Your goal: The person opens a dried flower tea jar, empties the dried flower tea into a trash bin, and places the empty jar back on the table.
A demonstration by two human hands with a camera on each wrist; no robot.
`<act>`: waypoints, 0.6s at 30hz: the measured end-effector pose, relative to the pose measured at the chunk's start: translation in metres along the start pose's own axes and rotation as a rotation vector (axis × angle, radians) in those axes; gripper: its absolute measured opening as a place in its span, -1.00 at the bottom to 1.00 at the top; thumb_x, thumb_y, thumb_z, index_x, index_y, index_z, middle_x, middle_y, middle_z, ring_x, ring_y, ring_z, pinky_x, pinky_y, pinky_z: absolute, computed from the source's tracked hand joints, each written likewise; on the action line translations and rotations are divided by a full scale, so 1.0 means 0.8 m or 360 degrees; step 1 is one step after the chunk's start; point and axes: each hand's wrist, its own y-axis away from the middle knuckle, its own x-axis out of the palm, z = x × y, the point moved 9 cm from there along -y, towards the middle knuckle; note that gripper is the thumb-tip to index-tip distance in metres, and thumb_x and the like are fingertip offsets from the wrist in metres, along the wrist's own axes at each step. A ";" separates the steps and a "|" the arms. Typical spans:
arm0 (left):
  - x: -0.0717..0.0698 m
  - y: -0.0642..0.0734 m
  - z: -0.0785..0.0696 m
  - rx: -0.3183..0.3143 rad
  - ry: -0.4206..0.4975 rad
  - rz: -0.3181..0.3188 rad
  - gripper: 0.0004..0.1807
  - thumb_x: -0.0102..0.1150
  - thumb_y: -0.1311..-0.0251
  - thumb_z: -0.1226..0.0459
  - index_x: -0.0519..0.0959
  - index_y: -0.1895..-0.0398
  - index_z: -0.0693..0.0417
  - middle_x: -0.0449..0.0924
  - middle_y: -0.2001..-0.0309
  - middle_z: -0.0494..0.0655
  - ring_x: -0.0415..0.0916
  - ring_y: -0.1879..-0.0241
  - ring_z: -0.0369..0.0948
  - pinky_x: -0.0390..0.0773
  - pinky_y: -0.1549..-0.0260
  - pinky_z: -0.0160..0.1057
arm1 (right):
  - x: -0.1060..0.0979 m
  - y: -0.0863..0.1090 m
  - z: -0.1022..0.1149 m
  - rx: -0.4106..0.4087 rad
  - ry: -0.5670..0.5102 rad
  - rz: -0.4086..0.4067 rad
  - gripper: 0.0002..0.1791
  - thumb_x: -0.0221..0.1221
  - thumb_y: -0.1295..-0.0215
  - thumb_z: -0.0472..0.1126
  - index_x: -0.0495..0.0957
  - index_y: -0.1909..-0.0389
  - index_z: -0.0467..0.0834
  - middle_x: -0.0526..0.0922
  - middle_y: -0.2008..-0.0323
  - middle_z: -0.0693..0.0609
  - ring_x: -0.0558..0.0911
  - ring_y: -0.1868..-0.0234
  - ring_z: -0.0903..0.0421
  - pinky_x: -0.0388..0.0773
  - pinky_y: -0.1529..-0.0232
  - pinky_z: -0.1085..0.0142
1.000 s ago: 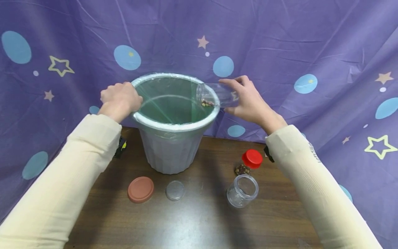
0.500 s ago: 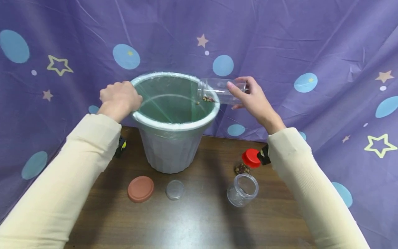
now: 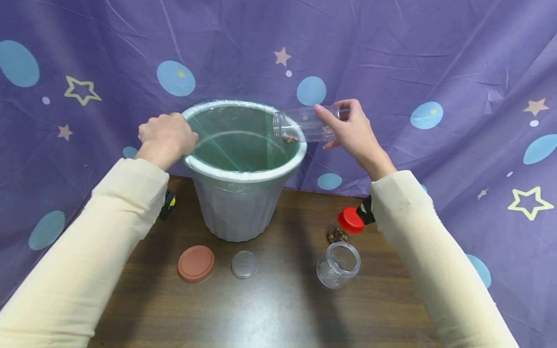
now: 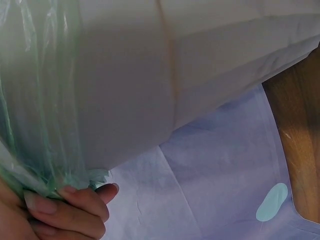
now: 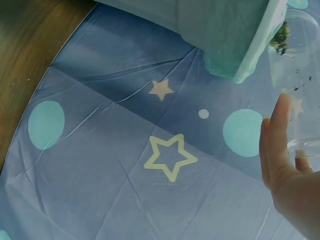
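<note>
At the left of the pale grey waste bin (image 3: pixel 237 212), my left hand (image 3: pixel 167 137) grips the rim edge where the thin green bin liner (image 4: pixel 50 100) folds over. Its curled fingers hold a gathered bit of that plastic in the left wrist view. Across the bin, my right hand (image 3: pixel 354 133) holds a clear jar (image 3: pixel 306 123) by its base end. The jar lies nearly level, its lidless mouth over the right rim. Small mixed brown and reddish bits (image 3: pixel 290 139) sit inside near the mouth. In the right wrist view, dark specks cling to the jar wall.
On the wooden table (image 3: pixel 278 299) lie a terracotta-coloured lid (image 3: pixel 196 263) and a clear round lid (image 3: pixel 244 264). At right stand an open clear jar (image 3: pixel 338 266) and a red-capped jar (image 3: pixel 350 220) with similar bits. A purple patterned curtain (image 3: pixel 243 43) hangs close behind the bin.
My right hand has rolled, its thumb now on the jar's upper side, turning the jar. Fewer bits lie near the mouth, and some have dropped into the bin. My left hand stays put.
</note>
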 end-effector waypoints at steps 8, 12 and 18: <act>0.000 -0.001 0.001 -0.0006 -0.0022 0.0014 -0.33 -0.14 -0.33 -0.01 0.38 -0.20 0.45 0.42 -0.18 0.50 0.43 -0.13 0.37 0.49 0.04 0.22 | -0.002 0.002 0.012 0.0065 0.0293 -0.0032 -0.10 0.28 -0.08 0.38 0.26 -0.25 -0.12 0.44 -0.12 -0.05 0.67 0.52 0.13 0.67 0.22 0.28; -0.001 -0.001 0.001 -0.0006 -0.0021 0.0021 -0.32 -0.15 -0.33 -0.01 0.38 -0.21 0.46 0.42 -0.18 0.50 0.43 -0.14 0.38 0.48 0.02 0.23 | -0.001 0.001 0.020 0.0060 0.0360 -0.0071 -0.17 0.32 -0.04 0.36 0.31 -0.18 -0.07 0.52 0.03 -0.01 0.67 0.60 0.15 0.66 0.27 0.32; -0.001 0.001 0.000 -0.0008 -0.0006 0.0017 -0.33 -0.16 -0.33 -0.01 0.39 -0.19 0.45 0.43 -0.17 0.49 0.44 -0.13 0.37 0.48 0.03 0.23 | 0.009 -0.002 0.037 -0.0025 0.0492 -0.0105 -0.27 0.38 -0.03 0.27 0.43 -0.15 0.01 0.64 0.06 -0.03 0.68 0.32 0.12 0.66 0.28 0.30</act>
